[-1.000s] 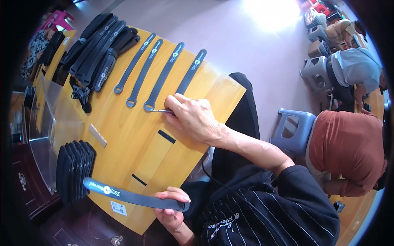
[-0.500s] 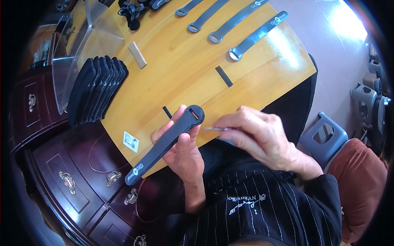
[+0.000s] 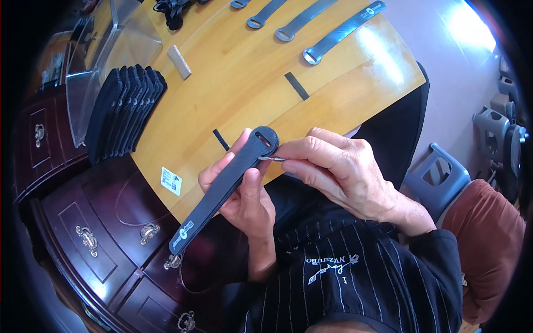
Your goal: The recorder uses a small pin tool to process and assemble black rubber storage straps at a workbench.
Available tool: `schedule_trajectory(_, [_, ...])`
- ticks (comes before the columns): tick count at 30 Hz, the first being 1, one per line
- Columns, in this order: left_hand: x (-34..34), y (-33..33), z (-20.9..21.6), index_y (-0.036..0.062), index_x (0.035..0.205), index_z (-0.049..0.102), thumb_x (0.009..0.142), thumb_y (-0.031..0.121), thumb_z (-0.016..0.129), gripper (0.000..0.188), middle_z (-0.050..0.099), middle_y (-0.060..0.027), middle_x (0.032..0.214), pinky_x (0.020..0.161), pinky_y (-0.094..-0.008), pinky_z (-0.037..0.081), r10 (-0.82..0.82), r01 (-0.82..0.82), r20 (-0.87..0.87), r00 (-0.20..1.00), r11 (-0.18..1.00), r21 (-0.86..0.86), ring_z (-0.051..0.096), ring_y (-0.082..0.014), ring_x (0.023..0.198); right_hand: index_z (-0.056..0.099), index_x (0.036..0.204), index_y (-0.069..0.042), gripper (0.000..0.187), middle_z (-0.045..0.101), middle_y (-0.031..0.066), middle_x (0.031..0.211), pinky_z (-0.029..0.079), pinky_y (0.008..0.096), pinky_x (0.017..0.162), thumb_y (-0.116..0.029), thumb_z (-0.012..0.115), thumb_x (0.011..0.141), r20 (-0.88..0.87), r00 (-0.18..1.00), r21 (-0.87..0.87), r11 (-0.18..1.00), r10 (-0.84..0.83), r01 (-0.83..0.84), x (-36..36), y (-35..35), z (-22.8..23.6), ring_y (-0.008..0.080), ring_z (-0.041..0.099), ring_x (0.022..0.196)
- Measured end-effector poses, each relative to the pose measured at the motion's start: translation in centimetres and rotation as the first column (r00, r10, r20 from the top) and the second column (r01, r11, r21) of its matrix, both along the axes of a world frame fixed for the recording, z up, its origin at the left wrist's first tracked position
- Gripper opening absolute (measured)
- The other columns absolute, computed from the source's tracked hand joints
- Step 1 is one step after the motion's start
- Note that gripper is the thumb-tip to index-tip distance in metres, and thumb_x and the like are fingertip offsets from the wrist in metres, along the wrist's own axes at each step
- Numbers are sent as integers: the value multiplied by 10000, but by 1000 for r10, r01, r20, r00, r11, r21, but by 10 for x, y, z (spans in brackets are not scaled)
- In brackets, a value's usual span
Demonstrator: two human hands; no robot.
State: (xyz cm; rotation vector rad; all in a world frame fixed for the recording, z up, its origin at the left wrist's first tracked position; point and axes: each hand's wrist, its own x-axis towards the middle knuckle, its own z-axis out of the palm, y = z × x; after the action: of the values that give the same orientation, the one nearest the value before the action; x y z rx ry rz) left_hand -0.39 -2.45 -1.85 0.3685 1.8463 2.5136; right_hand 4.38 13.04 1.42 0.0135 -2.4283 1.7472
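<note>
A dark strap (image 3: 222, 183) with a rounded, slotted end and a pale printed mark at its other end lies slantwise in my left hand (image 3: 251, 208), thumb on one side and fingers on the other. It looks layered along its edge. My right hand (image 3: 350, 175) pinches a small, thin, pointed metal tool (image 3: 271, 159) between thumb and fingertips. The tool's tip meets the strap's edge just below the slotted end; its exact kind is hidden by my fingers. Both hands are above the near edge of the wooden table (image 3: 233, 83).
Several similar straps (image 3: 345, 32) lie spread at the table's far side. A row of black padded pieces (image 3: 125, 111) stands at the left. Two short black strips (image 3: 296, 86), a beige strip (image 3: 179, 62) and a white label (image 3: 171, 181) rest on the wood. Dark drawers (image 3: 89, 238) are nearby.
My right hand has moved left, bringing the metal tool from beside the strap to its edge. My left hand still holds the strap. The table has shifted slightly upward in view.
</note>
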Motion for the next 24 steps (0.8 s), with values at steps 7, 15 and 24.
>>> schedule_trajectory(7, [3, 0, 2, 49, 1144, 438, 938, 131, 545, 246, 547, -263, 1219, 845, -325, 578, -11, 9, -33, 999, 998, -62, 595, -285, 1095, 629, 1076, -100, 195, 632, 81, 872, 538, 313, 616, -169, 612, 895, 30, 999, 39, 999, 23, -24, 2, 0, 5, 247, 664, 724])
schedule_trajectory(15, [3, 1, 1, 38, 1154, 427, 941, 156, 541, 268, 546, -278, 1203, 833, -316, 582, 5, -11, -54, 999, 994, -111, 595, -293, 1092, 642, 1057, -31, 210, 617, 98, 786, 495, 299, 567, -96, 663, 858, 9, 1000, -22, 1000, -19, 19, 1, -3, 3, 207, 636, 667])
schedule_trajectory(24, [2, 0, -1, 15, 1135, 385, 885, 59, 596, 330, 554, -327, 1148, 799, -374, 599, 11, -17, 88, 996, 998, 61, 599, -344, 1072, 626, 1090, -87, 215, 640, 78, 887, 540, 316, 630, -126, 623, 878, -7, 1000, 11, 1000, 12, -12, -1, 0, -1, 249, 667, 732])
